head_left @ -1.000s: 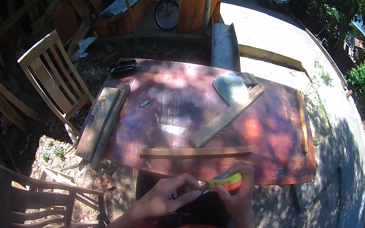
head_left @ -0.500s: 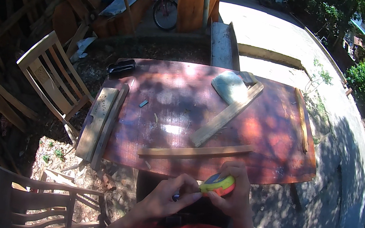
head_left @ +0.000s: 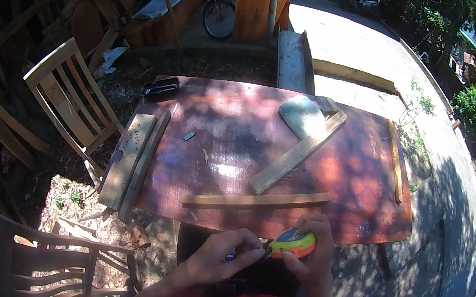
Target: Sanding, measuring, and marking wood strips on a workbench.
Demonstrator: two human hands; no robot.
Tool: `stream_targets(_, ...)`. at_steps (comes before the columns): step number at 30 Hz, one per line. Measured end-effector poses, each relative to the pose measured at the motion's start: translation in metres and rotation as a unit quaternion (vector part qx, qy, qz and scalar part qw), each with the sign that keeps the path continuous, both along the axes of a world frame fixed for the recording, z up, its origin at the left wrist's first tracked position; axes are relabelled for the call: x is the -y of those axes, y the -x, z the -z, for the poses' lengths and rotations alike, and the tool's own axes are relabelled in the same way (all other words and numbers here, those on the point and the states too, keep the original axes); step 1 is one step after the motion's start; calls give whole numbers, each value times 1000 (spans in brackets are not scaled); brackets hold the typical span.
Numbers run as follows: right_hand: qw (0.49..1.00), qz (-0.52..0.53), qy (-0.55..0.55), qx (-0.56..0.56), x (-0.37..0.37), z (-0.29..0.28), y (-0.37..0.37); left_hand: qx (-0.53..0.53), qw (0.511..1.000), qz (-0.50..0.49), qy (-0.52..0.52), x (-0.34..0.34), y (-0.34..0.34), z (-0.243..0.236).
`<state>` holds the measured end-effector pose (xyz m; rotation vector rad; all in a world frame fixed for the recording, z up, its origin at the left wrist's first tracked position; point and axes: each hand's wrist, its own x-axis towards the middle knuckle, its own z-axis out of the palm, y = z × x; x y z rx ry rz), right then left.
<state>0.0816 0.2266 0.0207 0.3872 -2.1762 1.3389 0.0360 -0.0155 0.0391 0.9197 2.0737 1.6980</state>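
Observation:
My right hand (head_left: 314,256) is closed around a yellow and orange tape measure (head_left: 295,245), held just off the table's near edge. Close to its mouth, my left hand (head_left: 225,254) has thumb and forefinger pinched at the tape's dark end (head_left: 268,249). A small blue-ended piece (head_left: 230,257), perhaps a pen, pokes out of the curled left fingers; most of it is hidden. Beyond both hands, a narrow wooden strip (head_left: 258,199) lies crosswise near the front of the reddish wooden table (head_left: 226,109).
A longer wooden piece (head_left: 297,153) lies diagonally against a pale rounded object (head_left: 301,115). Boards (head_left: 128,158) line the table's left end, a thin strip (head_left: 395,162) its right. A black case (head_left: 161,86) sits far left. Wooden chairs (head_left: 72,102) stand at left.
The tape measure and my right hand have shifted slightly right, away from my left fingers, and a short dark gap now shows between them. The wood on the table stays put.

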Motion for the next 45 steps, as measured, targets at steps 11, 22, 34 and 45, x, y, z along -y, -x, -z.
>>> stream_targets(11,999,22,-12,23,-17,1,3,9,1000,-11,5,-1,3,0)
stream_targets(22,1000,-9,13,23,-11,1,4,24,1000,8,13,-5,6,9)
stream_targets(34,998,16,37,48,-6,5,4,59,998,2,17,-3,8,-1)
stream_targets(45,997,60,15,49,-4,-3,7,53,998,-16,36,-4,16,-6)
